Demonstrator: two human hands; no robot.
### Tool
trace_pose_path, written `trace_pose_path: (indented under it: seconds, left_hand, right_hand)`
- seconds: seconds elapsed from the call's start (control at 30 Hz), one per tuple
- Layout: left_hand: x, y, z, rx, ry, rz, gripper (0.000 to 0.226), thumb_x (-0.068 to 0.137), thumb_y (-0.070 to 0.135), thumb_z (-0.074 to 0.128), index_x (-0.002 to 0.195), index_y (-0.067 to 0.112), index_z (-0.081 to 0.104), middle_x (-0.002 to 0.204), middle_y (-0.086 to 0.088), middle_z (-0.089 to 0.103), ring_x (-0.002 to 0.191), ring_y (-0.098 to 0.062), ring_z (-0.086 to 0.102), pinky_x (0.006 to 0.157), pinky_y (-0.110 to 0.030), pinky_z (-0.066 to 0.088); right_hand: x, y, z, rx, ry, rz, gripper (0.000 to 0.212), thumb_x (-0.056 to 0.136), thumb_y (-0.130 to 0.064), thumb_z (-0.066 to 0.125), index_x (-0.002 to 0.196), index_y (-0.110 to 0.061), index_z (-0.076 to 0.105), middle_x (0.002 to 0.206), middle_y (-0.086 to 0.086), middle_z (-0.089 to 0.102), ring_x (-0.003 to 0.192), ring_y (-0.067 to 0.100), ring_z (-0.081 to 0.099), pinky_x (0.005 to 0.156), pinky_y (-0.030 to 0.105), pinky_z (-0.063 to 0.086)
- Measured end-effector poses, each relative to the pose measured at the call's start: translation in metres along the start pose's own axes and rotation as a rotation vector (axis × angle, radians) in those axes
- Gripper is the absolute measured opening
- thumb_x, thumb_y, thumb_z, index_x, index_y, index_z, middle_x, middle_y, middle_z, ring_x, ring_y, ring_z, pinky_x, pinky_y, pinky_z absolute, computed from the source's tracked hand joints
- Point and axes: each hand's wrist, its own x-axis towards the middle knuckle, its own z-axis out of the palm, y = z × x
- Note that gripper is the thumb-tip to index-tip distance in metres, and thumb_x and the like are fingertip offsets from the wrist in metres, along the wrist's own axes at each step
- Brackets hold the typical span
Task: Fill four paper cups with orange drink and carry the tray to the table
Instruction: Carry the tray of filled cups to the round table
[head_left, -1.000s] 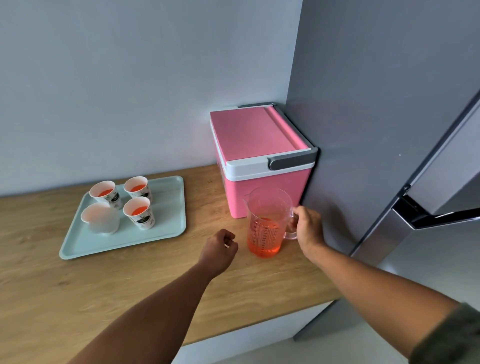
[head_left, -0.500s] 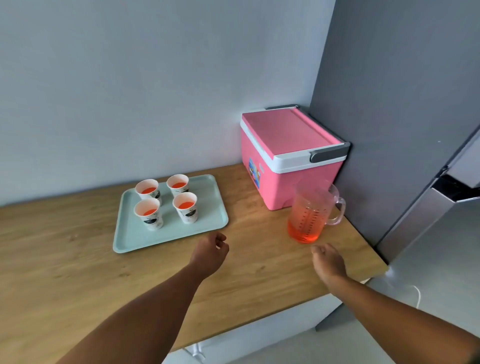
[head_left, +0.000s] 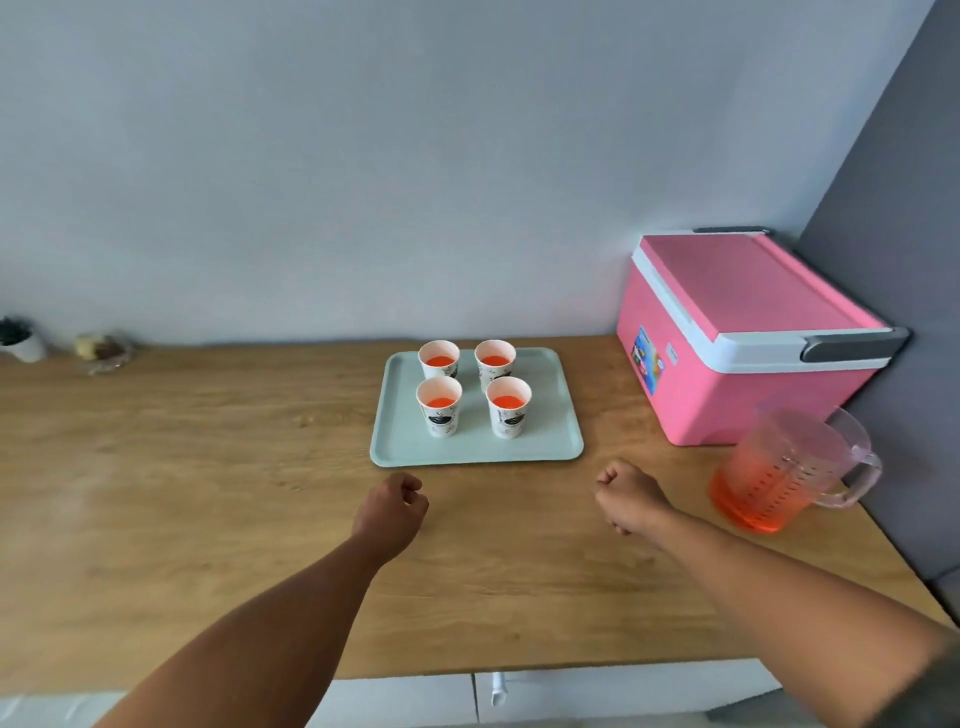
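A pale green tray (head_left: 550, 441) lies on the wooden counter and carries several white paper cups (head_left: 439, 405) holding orange drink. A clear measuring jug (head_left: 779, 467) with a little orange drink stands on the counter at the right, handle pointing right. My left hand (head_left: 392, 506) hovers just in front of the tray's near left corner, fingers curled, holding nothing. My right hand (head_left: 628, 496) hovers in front of the tray's near right corner, left of the jug, also curled and empty.
A pink cooler box (head_left: 748, 332) with a grey handle stands against the wall right of the tray, beside a grey fridge side (head_left: 893, 208). A small potted plant (head_left: 21, 340) and a glass dish (head_left: 106, 353) sit far left on the counter (head_left: 182, 493).
My right hand has let go of the jug, which now stands on the counter, and moved left toward the tray. The view has swung left, centring the tray.
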Motion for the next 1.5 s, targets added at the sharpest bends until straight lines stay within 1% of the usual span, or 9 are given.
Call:
trace_pose_path:
  seconds: [0.17,0.27,0.33,0.47,0.67,0.83,1.27,1.43,1.5]
  left_hand:
    - [0.018,-0.005,-0.017,-0.019,0.092,-0.067,0.016,0.088,0.019,0.062,0.103,0.02,0.067,0.097,0.006,0.069,0.091,-0.019,0.066,0.075,-0.03,0.048]
    - [0.031,-0.004,-0.023,-0.023,0.119,-0.098,0.014,0.087,0.02,0.062,0.101,0.024,0.063,0.095,0.006,0.068,0.079,-0.02,0.068,0.069,-0.031,0.053]
    - [0.042,0.0,-0.023,-0.001,0.144,-0.115,0.015,0.088,0.018,0.062,0.103,0.022,0.063,0.096,0.005,0.067,0.075,-0.016,0.066,0.061,-0.025,0.047]
    - [0.061,0.01,-0.02,-0.022,0.185,-0.117,0.027,0.084,0.022,0.07,0.111,0.019,0.065,0.094,0.009,0.067,0.088,-0.015,0.064,0.072,-0.029,0.045]
    - [0.08,0.031,-0.009,-0.033,0.118,-0.066,0.058,0.075,0.038,0.084,0.125,0.023,0.058,0.108,0.009,0.064,0.085,-0.01,0.063,0.07,-0.03,0.049]
    - [0.102,0.041,-0.003,-0.113,0.069,-0.053,0.086,0.069,0.042,0.09,0.141,0.02,0.048,0.125,0.005,0.058,0.099,-0.017,0.06,0.075,-0.03,0.047]
    - [0.138,0.041,-0.003,-0.16,-0.031,0.086,0.071,0.064,0.044,0.093,0.118,0.024,0.051,0.11,0.008,0.065,0.093,-0.015,0.066,0.066,-0.025,0.048]
    - [0.157,0.022,-0.023,-0.012,-0.274,0.199,0.09,0.057,0.036,0.097,0.13,0.024,0.047,0.118,0.007,0.06,0.1,-0.011,0.06,0.074,-0.021,0.05]
    - [0.172,0.01,-0.04,0.08,-0.349,0.222,0.094,0.055,0.03,0.097,0.134,0.025,0.046,0.118,0.006,0.059,0.099,-0.011,0.059,0.078,-0.027,0.055]
  right_hand:
    - [0.041,-0.028,-0.002,-0.066,0.01,-0.075,0.012,0.088,-0.029,0.055,0.091,-0.019,0.06,0.091,0.006,0.072,0.071,0.024,0.066,0.059,0.03,0.051]
    - [0.065,-0.041,0.0,-0.106,-0.013,-0.148,0.018,0.092,-0.033,0.06,0.107,-0.022,0.059,0.098,0.003,0.07,0.077,0.017,0.063,0.06,0.028,0.043]
    - [0.08,-0.048,0.007,-0.121,-0.062,-0.188,0.031,0.09,-0.038,0.065,0.117,-0.025,0.057,0.101,0.003,0.071,0.082,0.02,0.067,0.066,0.029,0.046]
    - [0.1,-0.064,0.023,-0.079,-0.148,-0.227,0.05,0.088,-0.039,0.073,0.131,-0.021,0.056,0.103,0.002,0.07,0.091,0.021,0.068,0.075,0.03,0.051]
    - [0.112,-0.081,0.053,0.006,-0.168,-0.219,0.072,0.079,-0.047,0.083,0.14,-0.022,0.052,0.12,0.004,0.069,0.104,0.024,0.068,0.08,0.031,0.053]
    - [0.11,-0.096,0.064,0.106,-0.121,-0.205,0.054,0.078,-0.042,0.086,0.121,-0.023,0.059,0.106,-0.004,0.069,0.094,0.019,0.065,0.07,0.028,0.046]
    - [0.104,-0.115,0.088,0.121,-0.031,-0.153,0.056,0.076,-0.043,0.088,0.12,-0.026,0.059,0.113,-0.003,0.073,0.1,0.019,0.068,0.082,0.033,0.055]
    - [0.11,-0.103,0.077,-0.03,-0.091,-0.167,0.068,0.079,-0.034,0.081,0.138,-0.027,0.048,0.101,-0.007,0.065,0.093,0.017,0.066,0.074,0.034,0.055]
    - [0.121,-0.094,0.065,-0.018,-0.081,-0.129,0.066,0.082,-0.028,0.077,0.142,-0.024,0.049,0.098,-0.004,0.065,0.091,0.016,0.066,0.073,0.031,0.053]
